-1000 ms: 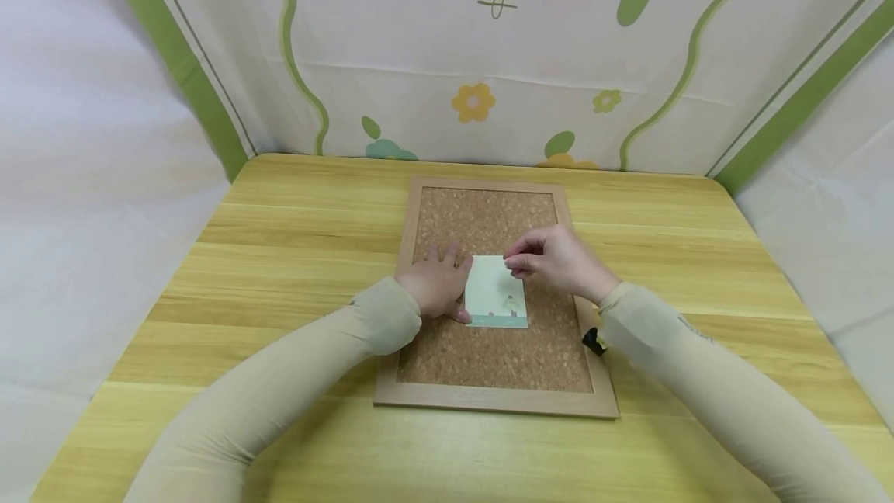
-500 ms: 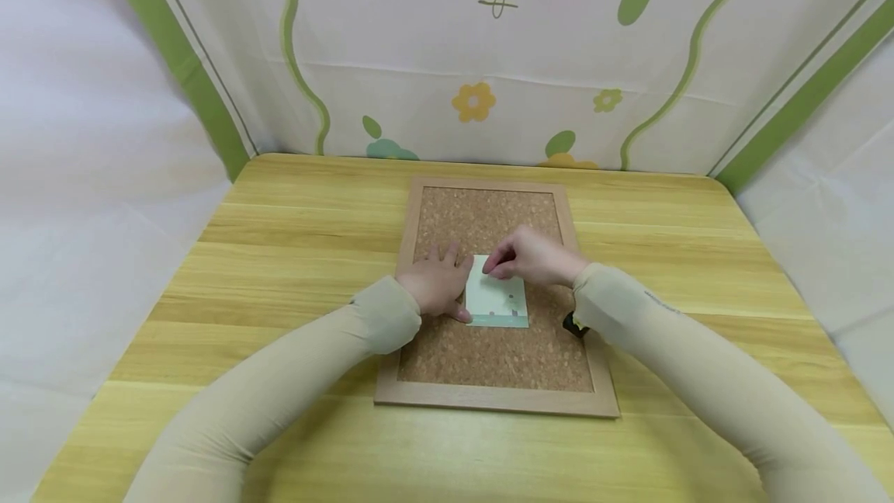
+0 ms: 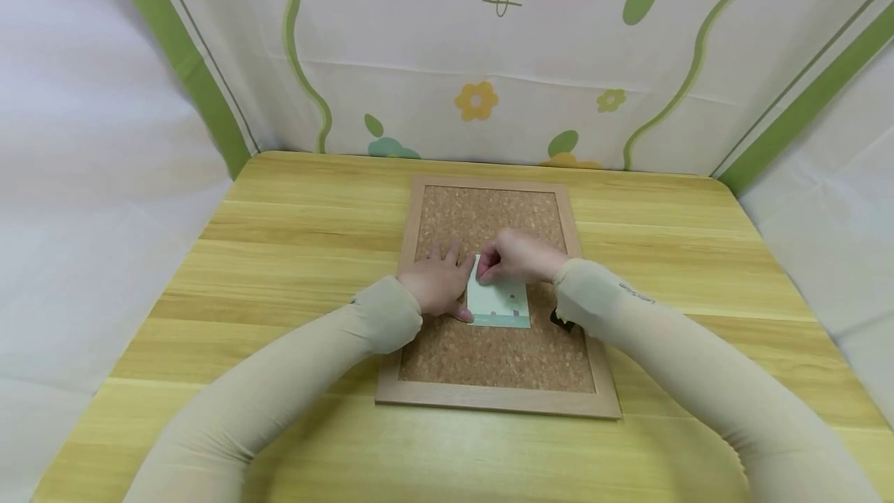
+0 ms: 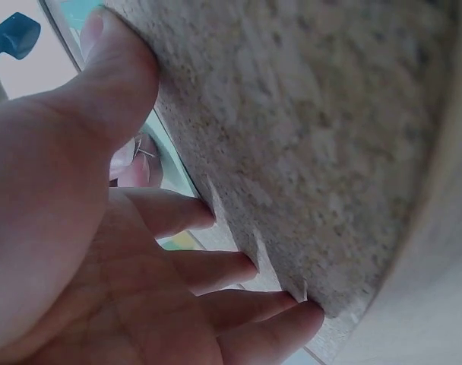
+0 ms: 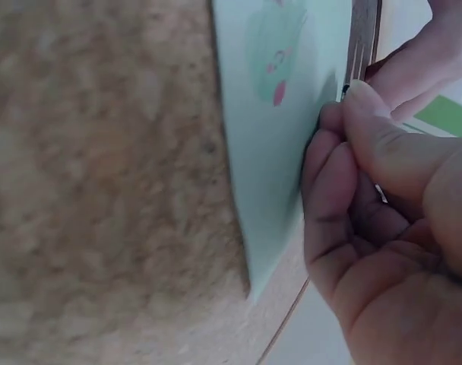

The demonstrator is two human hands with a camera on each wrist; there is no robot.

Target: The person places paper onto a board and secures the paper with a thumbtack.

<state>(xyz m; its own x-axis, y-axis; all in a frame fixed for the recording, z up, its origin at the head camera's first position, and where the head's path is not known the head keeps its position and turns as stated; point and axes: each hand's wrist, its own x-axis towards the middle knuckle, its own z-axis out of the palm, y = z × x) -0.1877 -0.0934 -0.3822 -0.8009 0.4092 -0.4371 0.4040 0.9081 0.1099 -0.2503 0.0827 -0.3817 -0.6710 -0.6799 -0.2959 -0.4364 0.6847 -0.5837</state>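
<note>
A pale green note card [image 3: 501,303] with small printed figures lies on the framed cork board [image 3: 489,363]. My left hand [image 3: 438,284] is spread flat on the cork, its thumb at the card's lower left corner and index finger at the upper left. Over the card's upper left part, my right hand [image 3: 520,256] pinches a small thin metal pin [image 4: 146,153] between thumb and curled fingers; most of it is hidden by the fingertips. In the right wrist view the card [image 5: 269,160] lifts slightly from the cork along its near edge.
The board's wooden frame [image 3: 496,399] lies on a wood-grain table [image 3: 314,216]. White printed curtains [image 3: 419,37] stand behind and at both sides. A black wrist camera mount [image 3: 561,321] shows under the right sleeve [image 3: 601,297].
My right hand has moved left across the card, from its upper right corner to its upper left part, with fingers still pinched. The left hand, card and board have stayed in place.
</note>
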